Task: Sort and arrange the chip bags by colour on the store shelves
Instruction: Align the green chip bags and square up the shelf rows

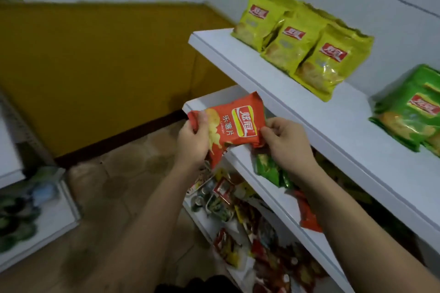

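Red chip bag point(234, 123), held over the end of the middle shelf point(238, 156): my left hand point(194, 143) grips its left edge, my right hand point(288, 143) pinches its right corner. Yellow bags point(297, 40) and green bags point(409, 107) sit grouped on the upper shelf point(262, 74), so I judge reds start here; next, stand it upright.

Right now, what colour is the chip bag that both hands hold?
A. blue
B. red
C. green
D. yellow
B: the left hand and the right hand each grip one end of the red chip bag.
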The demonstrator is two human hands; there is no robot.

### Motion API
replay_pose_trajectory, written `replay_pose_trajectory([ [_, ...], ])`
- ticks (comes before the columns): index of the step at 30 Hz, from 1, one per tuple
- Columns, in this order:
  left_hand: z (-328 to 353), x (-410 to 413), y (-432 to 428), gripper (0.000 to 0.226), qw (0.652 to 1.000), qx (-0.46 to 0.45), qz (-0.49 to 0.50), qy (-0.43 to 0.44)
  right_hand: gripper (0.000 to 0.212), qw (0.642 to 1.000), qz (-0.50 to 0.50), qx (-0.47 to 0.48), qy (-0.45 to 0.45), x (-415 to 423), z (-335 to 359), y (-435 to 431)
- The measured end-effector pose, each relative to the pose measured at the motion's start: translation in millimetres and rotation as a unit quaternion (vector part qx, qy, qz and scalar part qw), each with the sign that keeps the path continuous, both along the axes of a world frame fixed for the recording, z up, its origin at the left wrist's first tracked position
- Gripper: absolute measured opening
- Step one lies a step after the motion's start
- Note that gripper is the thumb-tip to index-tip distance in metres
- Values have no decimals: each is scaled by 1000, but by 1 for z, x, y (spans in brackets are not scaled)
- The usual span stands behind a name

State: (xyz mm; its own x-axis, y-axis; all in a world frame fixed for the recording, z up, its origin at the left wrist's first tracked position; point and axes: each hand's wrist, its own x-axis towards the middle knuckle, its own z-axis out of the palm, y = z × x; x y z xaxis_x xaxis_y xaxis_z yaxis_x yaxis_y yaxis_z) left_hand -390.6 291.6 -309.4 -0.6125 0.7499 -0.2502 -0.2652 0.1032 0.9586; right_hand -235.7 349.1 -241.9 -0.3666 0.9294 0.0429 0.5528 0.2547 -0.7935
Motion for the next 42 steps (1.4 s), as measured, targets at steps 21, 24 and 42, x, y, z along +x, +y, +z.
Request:
replay_pose_trajectory([
  [21,-148,-115,74,35,990,-94,63,80,5,975,-3,29,-219,-120,-124,73],
  [24,-168,-105,102,34,991,-106,58,56,11,985,-3,-4,-170,-115,-146,102],
  [42,-212,-100,252,29,946,-28,-145,289,6,981,-147,-26,123,-102,-179,317],
])
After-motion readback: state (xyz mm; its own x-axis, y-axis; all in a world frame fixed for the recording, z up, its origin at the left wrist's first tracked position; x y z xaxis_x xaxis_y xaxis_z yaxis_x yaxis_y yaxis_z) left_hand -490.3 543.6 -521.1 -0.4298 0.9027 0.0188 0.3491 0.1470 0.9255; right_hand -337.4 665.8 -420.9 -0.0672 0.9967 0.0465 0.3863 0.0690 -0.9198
